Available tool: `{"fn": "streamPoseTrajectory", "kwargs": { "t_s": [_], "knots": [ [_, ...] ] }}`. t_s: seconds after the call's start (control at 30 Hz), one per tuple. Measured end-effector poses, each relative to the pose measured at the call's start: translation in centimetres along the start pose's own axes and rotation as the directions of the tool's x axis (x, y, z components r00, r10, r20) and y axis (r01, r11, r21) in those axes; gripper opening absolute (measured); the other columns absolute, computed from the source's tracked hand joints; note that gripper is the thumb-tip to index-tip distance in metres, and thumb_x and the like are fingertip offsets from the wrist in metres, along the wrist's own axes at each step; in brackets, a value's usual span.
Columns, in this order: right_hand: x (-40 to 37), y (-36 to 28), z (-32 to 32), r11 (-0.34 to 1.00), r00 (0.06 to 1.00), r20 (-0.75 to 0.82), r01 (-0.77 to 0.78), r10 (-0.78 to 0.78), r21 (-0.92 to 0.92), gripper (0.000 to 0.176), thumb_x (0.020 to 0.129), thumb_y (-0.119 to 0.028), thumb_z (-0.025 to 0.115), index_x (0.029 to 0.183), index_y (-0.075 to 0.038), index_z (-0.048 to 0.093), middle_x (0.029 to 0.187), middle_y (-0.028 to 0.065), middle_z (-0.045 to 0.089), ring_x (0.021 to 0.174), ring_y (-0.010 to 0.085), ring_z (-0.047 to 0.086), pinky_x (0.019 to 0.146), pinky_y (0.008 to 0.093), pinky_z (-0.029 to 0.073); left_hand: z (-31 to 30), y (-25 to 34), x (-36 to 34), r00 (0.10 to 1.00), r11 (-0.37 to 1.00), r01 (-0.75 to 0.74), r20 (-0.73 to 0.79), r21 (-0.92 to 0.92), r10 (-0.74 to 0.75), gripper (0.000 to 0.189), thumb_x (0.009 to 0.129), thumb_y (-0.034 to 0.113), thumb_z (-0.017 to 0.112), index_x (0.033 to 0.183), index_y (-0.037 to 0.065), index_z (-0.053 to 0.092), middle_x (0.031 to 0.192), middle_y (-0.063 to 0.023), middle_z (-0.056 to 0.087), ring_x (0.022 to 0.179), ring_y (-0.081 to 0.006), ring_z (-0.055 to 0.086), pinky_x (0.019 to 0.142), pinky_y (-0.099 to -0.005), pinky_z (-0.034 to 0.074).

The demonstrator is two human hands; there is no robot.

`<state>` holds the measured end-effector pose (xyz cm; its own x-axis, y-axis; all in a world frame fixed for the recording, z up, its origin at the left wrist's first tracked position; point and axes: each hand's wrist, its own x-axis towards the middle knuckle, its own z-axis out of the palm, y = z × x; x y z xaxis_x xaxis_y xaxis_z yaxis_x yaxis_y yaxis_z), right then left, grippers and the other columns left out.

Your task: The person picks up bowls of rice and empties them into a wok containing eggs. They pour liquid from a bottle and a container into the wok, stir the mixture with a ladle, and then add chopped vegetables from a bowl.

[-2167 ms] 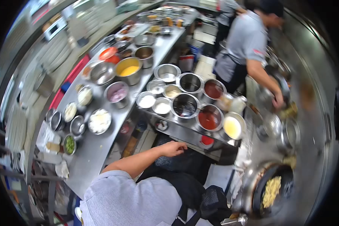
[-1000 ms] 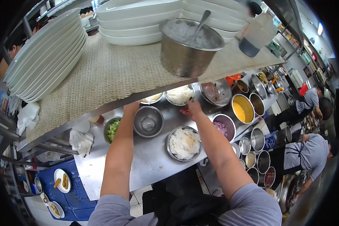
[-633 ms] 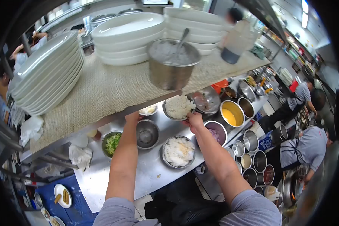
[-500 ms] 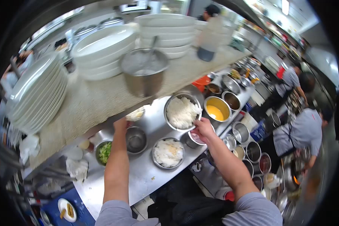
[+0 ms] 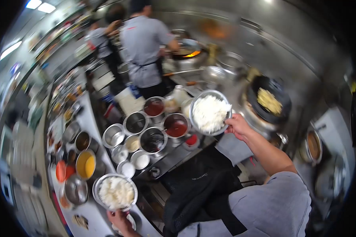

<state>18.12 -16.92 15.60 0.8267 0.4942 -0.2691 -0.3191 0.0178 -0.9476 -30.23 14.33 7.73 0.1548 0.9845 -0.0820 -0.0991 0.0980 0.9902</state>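
Observation:
My right hand (image 5: 237,125) pinches the rim of a metal bowl (image 5: 192,114) heaped with white rice (image 5: 211,113). It is held up in front of the stove, above the floor side of the sauce pots. At the lower left, my left hand (image 5: 120,222) grips the near rim of a second metal bowl (image 5: 135,198), also full of rice (image 5: 115,192). That bowl is over the steel counter (image 5: 81,219), beside an empty-looking metal bowl (image 5: 76,189).
A black wok (image 5: 283,112) with yellowish food sits on the stove at right. Metal pots of red sauce (image 5: 176,127) and dark sauce (image 5: 153,140) stand mid-view. A pot of yellow liquid (image 5: 86,165) is on the counter. A co-worker (image 5: 143,47) stands at a flaming burner.
My view has swung right from the counter and plate shelf toward the stove. My right hand has carried a rice bowl rightward; my left hand now grips another rice bowl.

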Motion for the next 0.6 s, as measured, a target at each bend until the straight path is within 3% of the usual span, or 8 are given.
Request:
{"fn": "streamPoseTrajectory", "kwargs": {
  "t_s": [0.1,0.2,0.4,0.47,0.5,0.53,0.57,0.6],
  "knots": [
    [-2.7,1.0,-11.7,0.974,0.951,-0.298,0.139,-0.081,0.178,0.018,0.084,-0.004,0.054,0.1,0.0,0.061,0.089,0.0095,0.067,0.07,0.0162,0.065,0.059,0.0285,0.054,13.3,-1.1,0.0,0.9,0.981,0.179,0.389,0.08,-0.196,0.039,0.08,-0.004,0.051,0.118,0.001,0.05,0.098,-0.0122,0.062,0.065,-0.0187,0.064,0.045,-0.0256,0.052],
    [-6.7,1.7,-21.0,0.963,0.814,-0.577,0.205,-0.07,0.173,0.019,0.085,-0.005,0.053,0.102,0.001,0.059,0.089,0.0094,0.067,0.072,0.0171,0.065,0.061,0.0287,0.054,27.8,-1.5,-4.0,0.677,0.967,0.233,0.698,0.1,-0.235,0.034,0.082,-0.002,0.053,0.117,-0.002,0.05,0.098,-0.0125,0.064,0.065,-0.0184,0.066,0.046,-0.0242,0.054],
    [-11.5,6.1,-37.3,0.964,0.599,-0.8,0.232,-0.038,0.128,0.019,0.085,-0.006,0.055,0.101,0.001,0.062,0.087,0.0076,0.067,0.069,0.0154,0.064,0.055,0.0263,0.053,57.3,-3.3,-15.5,0.242,0.969,0.154,0.943,0.194,-0.227,0.03,0.084,0.0,0.053,0.114,-0.002,0.052,0.103,-0.0114,0.063,0.077,-0.0179,0.066,0.056,-0.0264,0.056],
    [-12.5,7.0,-41.4,0.967,0.563,-0.826,0.214,-0.009,0.135,0.019,0.085,-0.005,0.055,0.1,0.001,0.062,0.086,0.0075,0.067,0.067,0.0147,0.064,0.054,0.0254,0.053,67.0,-4.7,-19.7,0.153,0.993,0.007,0.981,0.118,-0.118,0.028,0.083,-0.001,0.051,0.111,-0.003,0.054,0.101,-0.0124,0.063,0.078,-0.0178,0.066,0.061,-0.0276,0.057],
    [-13.1,6.9,-43.0,0.972,0.536,-0.844,0.189,0.015,0.137,0.018,0.085,-0.005,0.054,0.099,0.001,0.063,0.085,0.0076,0.067,0.066,0.014,0.063,0.053,0.0249,0.052,71.6,-6.2,-20.9,0.099,0.968,-0.238,0.993,0.08,-0.057,0.024,0.081,-0.001,0.052,0.104,-0.003,0.057,0.102,-0.0136,0.063,0.079,-0.0183,0.065,0.061,-0.0278,0.054],
    [-13.5,6.7,-44.2,0.978,0.51,-0.859,0.159,0.038,0.138,0.017,0.085,-0.004,0.054,0.098,0.001,0.063,0.084,0.0077,0.067,0.065,0.0133,0.063,0.052,0.0245,0.052,76.1,-8.4,-21.7,0.036,0.945,-0.325,0.999,0.04,-0.03,0.023,0.078,-0.002,0.053,0.1,-0.006,0.058,0.105,-0.0162,0.063,0.076,-0.0171,0.063,0.064,-0.0296,0.052],
    [-13.6,6.1,-45.3,0.977,0.483,-0.872,0.142,0.074,0.161,0.018,0.085,-0.004,0.053,0.099,0.001,0.063,0.084,0.008,0.067,0.065,0.0127,0.063,0.052,0.0247,0.052,80.0,-10.1,-24.2,0.028,0.856,-0.479,0.971,-0.195,0.237,0.023,0.076,-0.002,0.055,0.099,-0.007,0.056,0.109,-0.0208,0.061,0.074,-0.0227,0.062,0.067,-0.0325,0.05],
    [-13.4,6.2,-46.4,0.979,0.469,-0.88,0.127,0.082,0.159,0.018,0.085,-0.004,0.053,0.099,0.001,0.063,0.084,0.008,0.067,0.065,0.0127,0.063,0.052,0.0247,0.052,82.4,-8.0,-27.3,-0.138,0.609,-0.699,0.906,-0.374,0.399,0.023,0.075,-0.002,0.056,0.099,-0.003,0.057,0.115,-0.0243,0.057,0.081,-0.0308,0.061,0.071,-0.0355,0.049]
  ]
}}
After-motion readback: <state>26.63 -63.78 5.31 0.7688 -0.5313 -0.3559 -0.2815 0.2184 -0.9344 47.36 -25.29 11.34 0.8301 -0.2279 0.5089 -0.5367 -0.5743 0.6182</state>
